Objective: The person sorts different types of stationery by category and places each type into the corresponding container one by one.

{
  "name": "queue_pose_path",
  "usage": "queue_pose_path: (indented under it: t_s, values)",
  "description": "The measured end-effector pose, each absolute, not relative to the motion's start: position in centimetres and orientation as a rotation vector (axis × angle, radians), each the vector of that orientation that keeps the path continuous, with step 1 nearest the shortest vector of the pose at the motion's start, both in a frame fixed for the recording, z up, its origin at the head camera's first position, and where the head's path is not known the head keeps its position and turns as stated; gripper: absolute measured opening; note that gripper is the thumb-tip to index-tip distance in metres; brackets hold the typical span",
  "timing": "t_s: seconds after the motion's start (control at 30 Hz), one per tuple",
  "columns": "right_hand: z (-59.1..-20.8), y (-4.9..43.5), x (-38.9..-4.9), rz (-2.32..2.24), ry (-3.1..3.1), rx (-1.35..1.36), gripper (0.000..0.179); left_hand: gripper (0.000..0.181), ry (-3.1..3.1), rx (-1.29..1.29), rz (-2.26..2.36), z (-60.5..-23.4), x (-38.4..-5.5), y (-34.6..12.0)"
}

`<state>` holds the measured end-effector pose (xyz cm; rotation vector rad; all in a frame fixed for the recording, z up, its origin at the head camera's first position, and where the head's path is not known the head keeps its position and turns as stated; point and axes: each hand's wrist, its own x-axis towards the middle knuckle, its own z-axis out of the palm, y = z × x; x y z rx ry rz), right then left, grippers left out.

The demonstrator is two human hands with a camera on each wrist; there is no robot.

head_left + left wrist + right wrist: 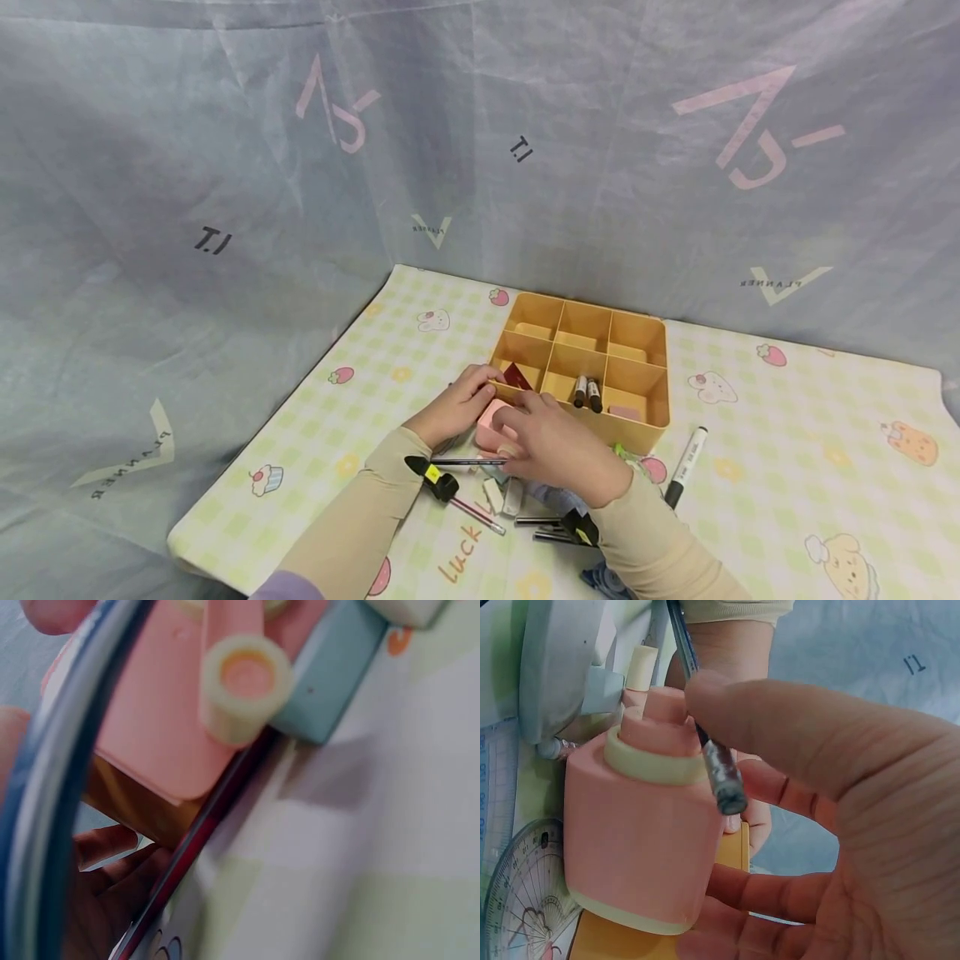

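My left hand [455,408] grips the front left corner of a yellow desk organizer [637,433], fingers over its rim. A dark red card [516,377] leans in the compartment there. My right hand [558,446] pinches a dark pencil [724,776] between thumb and fingers; the pencil's other end reaches toward my left wrist. Under and beside the right fingers stands a pink pencil sharpener [641,832] with cream bands. Its crank knob [244,686] shows in the left wrist view. The sharpener is close against the organizer's front.
Two dark-capped markers [587,392] and a pinkish block [624,412] lie in front compartments. A white marker [686,467] lies right of the organizer. Erasers [492,494], a striped pencil [477,515], more pencils [562,538] and a clear protractor [529,892] crowd the patterned tablecloth.
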<state>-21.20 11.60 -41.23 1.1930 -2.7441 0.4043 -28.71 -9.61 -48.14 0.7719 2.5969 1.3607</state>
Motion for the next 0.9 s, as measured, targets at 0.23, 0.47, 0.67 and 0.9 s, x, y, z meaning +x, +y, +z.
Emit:
queue_pose_path:
  t_s: [0.23, 0.47, 0.67, 0.9]
  values:
    - [-41.48, 11.37, -21.24, 0.432, -2.782, 1.185, 0.048, 0.022, 2.58, 0.747, 1.37, -47.88, -28.67, -9.59]
    - [-41.87, 11.23, -21.2, 0.409, -2.752, 1.168, 0.044, 0.021, 2.58, 0.756, 1.37, -48.09, -28.75, -9.57]
    - [-41.89, 11.2, -21.14, 0.386, -2.742, 1.165, 0.046, 0.021, 2.58, 0.763, 1.382, -48.25, -28.83, -9.61]
    - [-41.77, 11.26, -21.12, 0.36, -2.721, 1.168, 0.041, 0.02, 2.583, 0.763, 1.389, -48.5, -28.89, -9.57]
